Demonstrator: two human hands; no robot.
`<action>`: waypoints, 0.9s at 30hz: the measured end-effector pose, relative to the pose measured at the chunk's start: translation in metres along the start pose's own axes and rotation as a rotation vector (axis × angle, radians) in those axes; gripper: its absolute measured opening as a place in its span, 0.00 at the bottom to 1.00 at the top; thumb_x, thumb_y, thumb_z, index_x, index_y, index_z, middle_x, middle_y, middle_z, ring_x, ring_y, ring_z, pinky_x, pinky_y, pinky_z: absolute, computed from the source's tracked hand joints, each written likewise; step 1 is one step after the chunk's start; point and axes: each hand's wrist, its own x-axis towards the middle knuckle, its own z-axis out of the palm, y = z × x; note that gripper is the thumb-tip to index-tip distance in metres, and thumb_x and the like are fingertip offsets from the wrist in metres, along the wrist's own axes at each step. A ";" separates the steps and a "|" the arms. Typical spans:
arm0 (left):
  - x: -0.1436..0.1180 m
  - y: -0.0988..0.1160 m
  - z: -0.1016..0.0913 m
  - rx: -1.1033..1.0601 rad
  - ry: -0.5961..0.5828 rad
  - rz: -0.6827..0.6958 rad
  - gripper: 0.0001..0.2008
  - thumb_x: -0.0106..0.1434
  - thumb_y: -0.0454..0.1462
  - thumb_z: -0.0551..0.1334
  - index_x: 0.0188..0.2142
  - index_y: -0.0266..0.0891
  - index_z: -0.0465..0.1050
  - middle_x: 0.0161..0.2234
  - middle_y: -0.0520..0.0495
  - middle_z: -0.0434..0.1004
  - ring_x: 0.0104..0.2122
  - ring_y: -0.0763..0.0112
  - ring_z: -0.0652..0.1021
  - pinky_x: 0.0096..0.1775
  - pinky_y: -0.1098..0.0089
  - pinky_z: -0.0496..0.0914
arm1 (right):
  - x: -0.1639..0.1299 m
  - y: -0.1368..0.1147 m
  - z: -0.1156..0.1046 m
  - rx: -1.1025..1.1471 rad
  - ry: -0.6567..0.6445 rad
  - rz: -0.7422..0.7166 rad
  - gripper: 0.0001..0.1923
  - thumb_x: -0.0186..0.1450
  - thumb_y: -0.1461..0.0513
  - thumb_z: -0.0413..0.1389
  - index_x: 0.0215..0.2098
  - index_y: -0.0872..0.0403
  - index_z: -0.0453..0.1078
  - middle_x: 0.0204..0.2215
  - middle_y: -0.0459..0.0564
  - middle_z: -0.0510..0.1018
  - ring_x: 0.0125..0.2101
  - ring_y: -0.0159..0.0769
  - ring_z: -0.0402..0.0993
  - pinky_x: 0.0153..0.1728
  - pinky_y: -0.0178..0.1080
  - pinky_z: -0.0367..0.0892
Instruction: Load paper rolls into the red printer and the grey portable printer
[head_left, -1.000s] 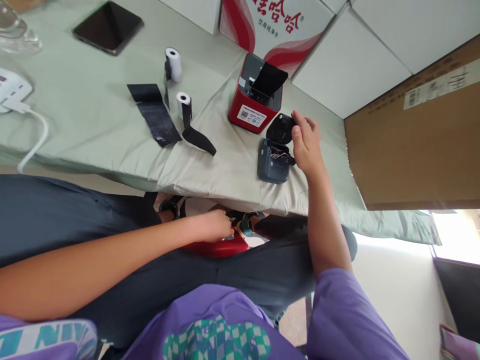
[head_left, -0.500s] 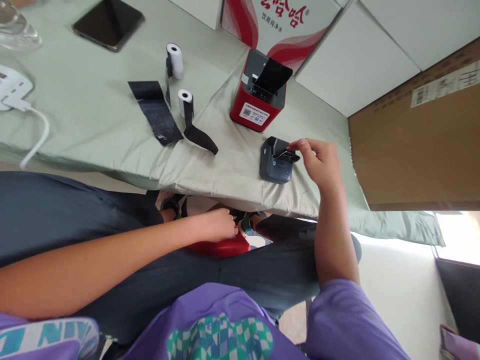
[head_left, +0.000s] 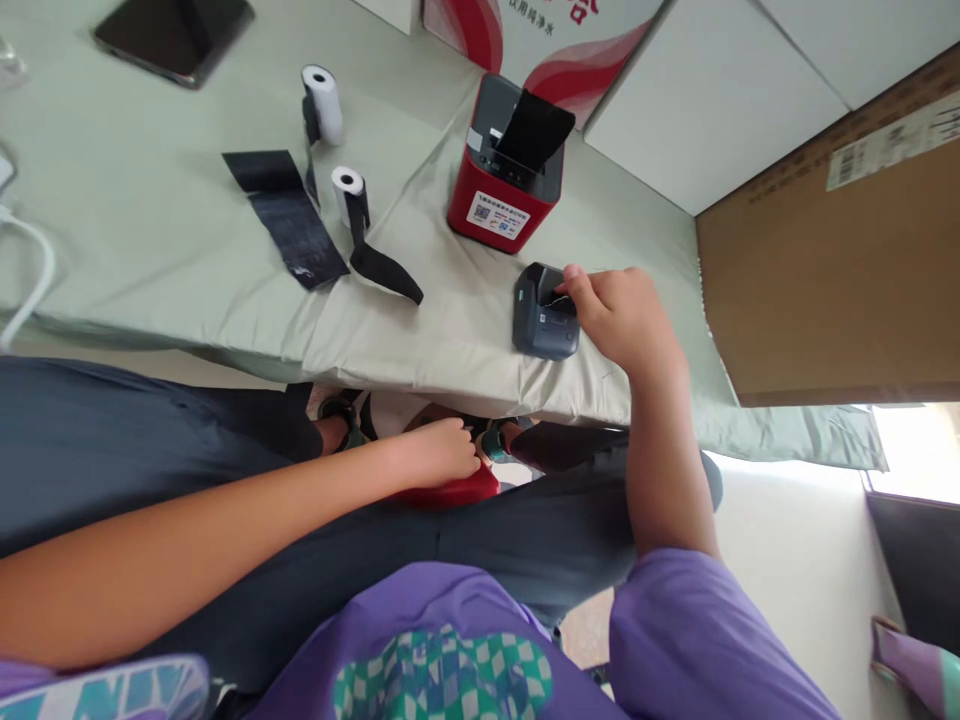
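Since a second ago the lid of the small grey printer [head_left: 545,322] has come down, with the right hand [head_left: 622,320] curled over it, fingertips pressing its top. Below the table edge [head_left: 450,370], the left hand [head_left: 439,455] rests loosely curled on a red object [head_left: 457,490].

Right hand [head_left: 622,320] pressing grey printer [head_left: 541,325], red printer [head_left: 504,170] behind

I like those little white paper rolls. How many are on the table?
2. One paper roll stands farther back, near the phone. The other paper roll sits closer, left of the red printer. Another could be hidden inside a printer.
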 end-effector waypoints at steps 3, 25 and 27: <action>0.004 0.005 -0.014 0.020 0.031 0.016 0.04 0.70 0.32 0.67 0.42 0.41 0.81 0.37 0.46 0.86 0.38 0.65 0.82 0.35 0.64 0.59 | 0.004 -0.003 0.000 -0.078 -0.046 0.008 0.36 0.78 0.42 0.39 0.24 0.52 0.71 0.16 0.51 0.67 0.26 0.42 0.71 0.38 0.44 0.60; -0.006 -0.008 0.004 0.023 0.036 0.026 0.09 0.62 0.32 0.72 0.42 0.42 0.82 0.36 0.46 0.86 0.38 0.63 0.83 0.40 0.64 0.67 | -0.003 0.067 0.038 0.198 -0.074 -0.290 0.75 0.56 0.49 0.71 0.79 0.51 0.19 0.73 0.65 0.57 0.68 0.62 0.60 0.67 0.62 0.60; -0.006 -0.009 0.004 0.027 0.026 0.018 0.09 0.62 0.32 0.72 0.43 0.42 0.82 0.37 0.46 0.87 0.39 0.62 0.84 0.41 0.64 0.68 | -0.002 0.066 0.036 0.210 -0.053 -0.282 0.76 0.56 0.49 0.71 0.79 0.51 0.18 0.72 0.65 0.59 0.66 0.62 0.62 0.67 0.62 0.60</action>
